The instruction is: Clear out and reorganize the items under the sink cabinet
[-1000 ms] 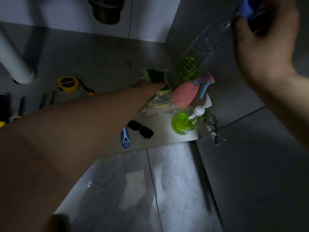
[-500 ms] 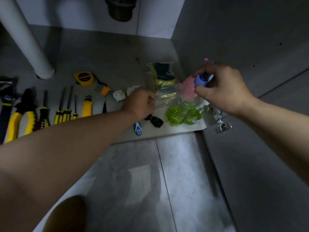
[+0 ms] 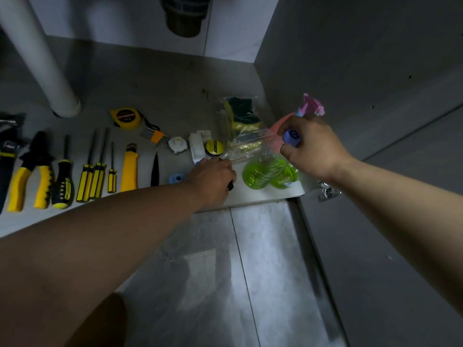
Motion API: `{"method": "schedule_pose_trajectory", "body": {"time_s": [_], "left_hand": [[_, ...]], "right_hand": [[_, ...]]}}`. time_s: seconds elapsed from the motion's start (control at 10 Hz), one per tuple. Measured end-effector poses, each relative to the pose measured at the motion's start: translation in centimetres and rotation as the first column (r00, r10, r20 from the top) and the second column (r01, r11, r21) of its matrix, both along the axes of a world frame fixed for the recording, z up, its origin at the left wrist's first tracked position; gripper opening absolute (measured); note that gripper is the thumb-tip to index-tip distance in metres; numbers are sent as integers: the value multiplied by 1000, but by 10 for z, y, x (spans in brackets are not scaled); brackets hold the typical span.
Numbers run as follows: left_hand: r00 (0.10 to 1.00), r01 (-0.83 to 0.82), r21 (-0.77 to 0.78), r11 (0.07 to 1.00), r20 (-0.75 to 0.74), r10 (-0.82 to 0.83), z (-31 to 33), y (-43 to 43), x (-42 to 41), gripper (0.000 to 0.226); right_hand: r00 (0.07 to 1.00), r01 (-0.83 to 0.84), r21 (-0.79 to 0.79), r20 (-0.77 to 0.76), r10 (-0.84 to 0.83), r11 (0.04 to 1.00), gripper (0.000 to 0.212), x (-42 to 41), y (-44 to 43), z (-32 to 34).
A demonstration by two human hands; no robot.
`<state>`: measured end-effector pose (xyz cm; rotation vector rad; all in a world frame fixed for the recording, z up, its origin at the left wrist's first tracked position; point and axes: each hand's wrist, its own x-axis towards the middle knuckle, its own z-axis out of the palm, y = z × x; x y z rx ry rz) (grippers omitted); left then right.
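**Two hands at the cabinet's right corner**

Right hand (image 3: 313, 149) curls tight round the blue cap (image 3: 292, 137) of a clear bottle (image 3: 258, 172) (green liquid in its base), at the front right of the cabinet floor (image 3: 162, 91). Left hand (image 3: 213, 179), knuckles up, closes over a small black object (image 3: 230, 187) just beside it. Yellow-handled tools (image 3: 100, 171) line up to the left.

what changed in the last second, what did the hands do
The right hand lowered the clear blue-capped bottle from up high to the cabinet floor, still gripping its cap. The left hand drew back from the sponge pack toward the front edge, over a black item. Sponge pack, tape measure and screwdrivers stayed put.
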<state>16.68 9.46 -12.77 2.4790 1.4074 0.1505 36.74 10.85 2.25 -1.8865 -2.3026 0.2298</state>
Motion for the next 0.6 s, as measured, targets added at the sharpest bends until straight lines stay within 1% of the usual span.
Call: {"method": "schedule_pose_trajectory", "body": {"time_s": [0.1,0.2,0.3,0.4,0.5,0.6], "left_hand": [[999,-29,25,999,-36,30,-2,-2,1,34],[999,-27,1,1000,-43,27,13,-7,-2,35],[996,3,-15,1000,-84,-4,39,-13,-11,35],[988,20,-54,998,-150,-28,97,-25,-29,37],[986,-25,-79,997,-165,12,145,-46,-44,35],[985,-124,-181,976,-138,100,194,-86,-61,34]], "right_hand": [[999,28,-11,-26,-28,1000,22,-1,-1,-4],[999,36,-61,10,-36,997,34,-2,-3,-3],[997,43,-67,70,-39,997,48,-3,-11,5],[992,48,5,116,-48,999,45,-9,-34,26],[993,37,-8,115,-36,999,44,-19,-62,48],[1000,8,-109,29,-5,994,54,-29,-110,69]]}}
